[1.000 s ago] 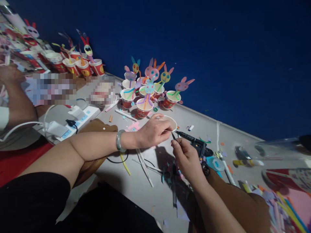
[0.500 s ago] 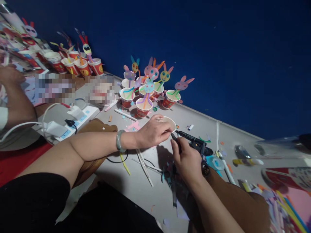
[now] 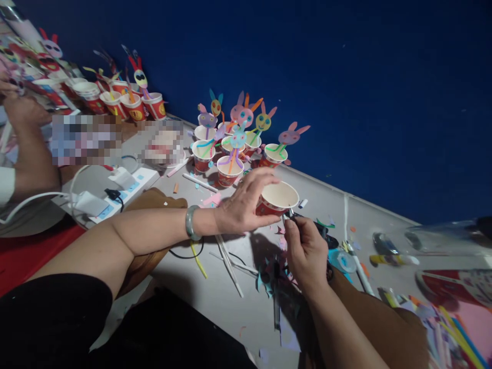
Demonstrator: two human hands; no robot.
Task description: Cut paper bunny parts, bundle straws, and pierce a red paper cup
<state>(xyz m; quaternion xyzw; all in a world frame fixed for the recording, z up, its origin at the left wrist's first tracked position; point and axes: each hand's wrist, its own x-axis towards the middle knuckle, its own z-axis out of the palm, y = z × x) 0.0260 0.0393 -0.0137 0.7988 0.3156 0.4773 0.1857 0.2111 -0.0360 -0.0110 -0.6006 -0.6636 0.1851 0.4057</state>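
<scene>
My left hand, with a jade-like bangle at the wrist, curves its fingers and thumb around a red paper cup. The white inside of this cup faces me. Close against the right side of its rim is my right hand. Its thumb and fingers are pinched on a small tool with a thin pale tip, and its kind is unclear. Behind the cup stand several cups holding paper rabbit figures, the closest one a cup with a light blue rabbit.
A power strip with plugs and cables lies left. More decorated cups stand at the far left, near another person's arm. Paper scraps, white sticks and a yellow marker lie about. A dark blue wall rises behind.
The red cup has come up and right, now showing its side and wider opening. My left hand has spread around it. My right hand has shifted slightly right, and its tool now meets the rim.
</scene>
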